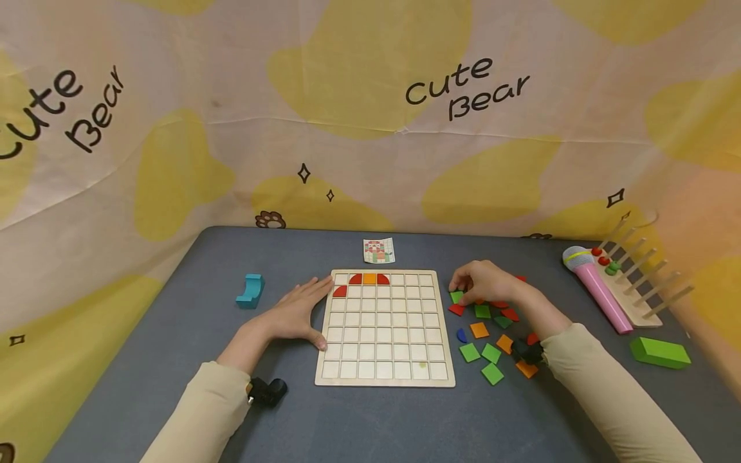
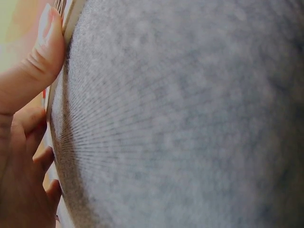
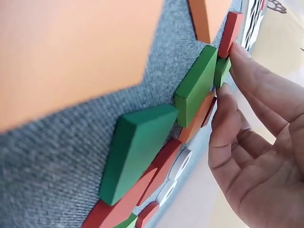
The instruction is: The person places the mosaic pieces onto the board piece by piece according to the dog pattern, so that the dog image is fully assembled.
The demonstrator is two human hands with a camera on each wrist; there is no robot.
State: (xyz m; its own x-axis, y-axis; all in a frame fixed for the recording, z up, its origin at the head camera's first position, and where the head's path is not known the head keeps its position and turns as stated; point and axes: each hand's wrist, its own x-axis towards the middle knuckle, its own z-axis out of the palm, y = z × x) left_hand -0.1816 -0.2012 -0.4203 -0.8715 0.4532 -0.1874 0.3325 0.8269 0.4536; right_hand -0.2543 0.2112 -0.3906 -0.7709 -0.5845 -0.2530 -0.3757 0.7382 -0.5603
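Hands, two; twelve o'clock taken as the far edge of the surface.
Right hand: fingers bent, thumb and fingertip drawn narrow on a green tile in what looks like a pinch; whether lifted, cannot tell.
Left hand: fingers straight, spread wide, touching the nine o'clock rim of the board, holding nothing.
Green tile: eight o'clock from the middle of the right hand, the nearer of the two; squarish, no clear long axis.
Board, gridded, squarish: three o'clock from the left hand, eight o'clock from the green tile; this last judged the relation that matters.
Red pieces, three, rounded, and orange square, one: in the board, from its eleven o'clock corner toward twelve.
Loose tiles, mixed colours: board's three o'clock side, around and below the right hand.
Picture card: just past the board, twelve o'clock.
Teal block: apart, toward ten o'clock.
Pink microphone, peg rack, green block: well apart, toward three o'clock
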